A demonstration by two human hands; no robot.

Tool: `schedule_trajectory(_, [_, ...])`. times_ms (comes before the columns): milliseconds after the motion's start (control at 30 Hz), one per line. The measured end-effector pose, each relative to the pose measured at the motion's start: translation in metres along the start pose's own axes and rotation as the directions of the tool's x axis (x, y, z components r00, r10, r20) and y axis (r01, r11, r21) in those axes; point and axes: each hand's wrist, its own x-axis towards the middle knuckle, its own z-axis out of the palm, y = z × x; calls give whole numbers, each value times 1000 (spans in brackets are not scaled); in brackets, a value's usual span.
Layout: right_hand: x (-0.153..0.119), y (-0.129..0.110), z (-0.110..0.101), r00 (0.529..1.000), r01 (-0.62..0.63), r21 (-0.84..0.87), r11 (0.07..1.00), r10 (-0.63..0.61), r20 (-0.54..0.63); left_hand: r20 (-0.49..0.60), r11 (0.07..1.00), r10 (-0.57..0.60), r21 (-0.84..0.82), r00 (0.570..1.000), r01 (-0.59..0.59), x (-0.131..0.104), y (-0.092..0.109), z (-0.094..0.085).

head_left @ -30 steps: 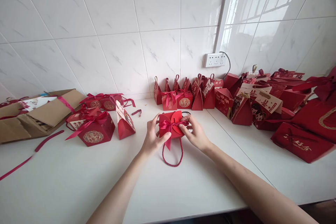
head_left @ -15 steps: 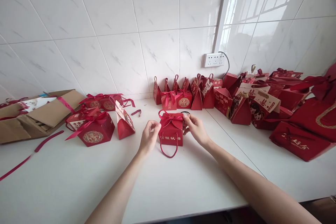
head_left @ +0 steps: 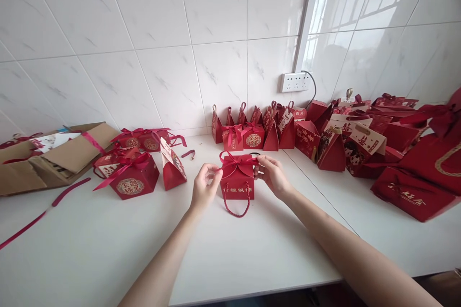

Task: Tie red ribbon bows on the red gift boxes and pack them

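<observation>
In front of me a small red gift box [head_left: 234, 191] stands upright on the white table, gold characters on its front and a twisted red cord handle [head_left: 236, 215] hanging down over it. A red ribbon [head_left: 236, 158] is tied in a bow across the box's top. At the left side of the bow, my left hand [head_left: 206, 186] pinches the ribbon between thumb and forefinger. My right hand [head_left: 272, 176] is closed on the ribbon at the bow's right side, its lower fingers beside the box. The exact ribbon ends within the fingertips are partly hidden.
Left are a hexagonal red box [head_left: 135, 180], a triangular box [head_left: 174, 169], a cardboard carton [head_left: 86, 148] and a loose ribbon [head_left: 68, 193]. Triangular boxes [head_left: 271, 132] line the tiled wall below a socket strip [head_left: 294, 83]. Many red boxes [head_left: 406, 192] crowd the right.
My left fingertips have come onto the ribbon's left side. The bow looks pulled wider and flatter between my hands. The view has shifted slightly.
</observation>
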Motion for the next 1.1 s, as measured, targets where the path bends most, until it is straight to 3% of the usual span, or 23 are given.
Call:
schedule_trajectory(167, [3, -1, -3, 1000, 5, 30, 1000, -5, 6, -16, 997, 69, 24, 997, -69, -1, -2, 2])
schedule_trajectory(333, [-1, -2, -1, 999, 34, -109, 993, -34, 7, -18, 987, 145, 78, 989, -143, 0, 4, 1])
schedule_trajectory(633, [-13, 2, 10, 983, 177, -363, 915, -182, 20, -73, 996, -93, -12, 993, 92, 1, 4, -1])
schedule_trajectory(800, [-9, 2, 9, 985, 165, -321, 933, -169, 13, -43, 981, -160, -118, 986, 154, 3, 1, -2])
schedule_trajectory(1100, [-4, 3, 9, 992, 112, -249, 962, -124, -32, -19, 975, -163, -157, 986, 158, 5, -2, -2])
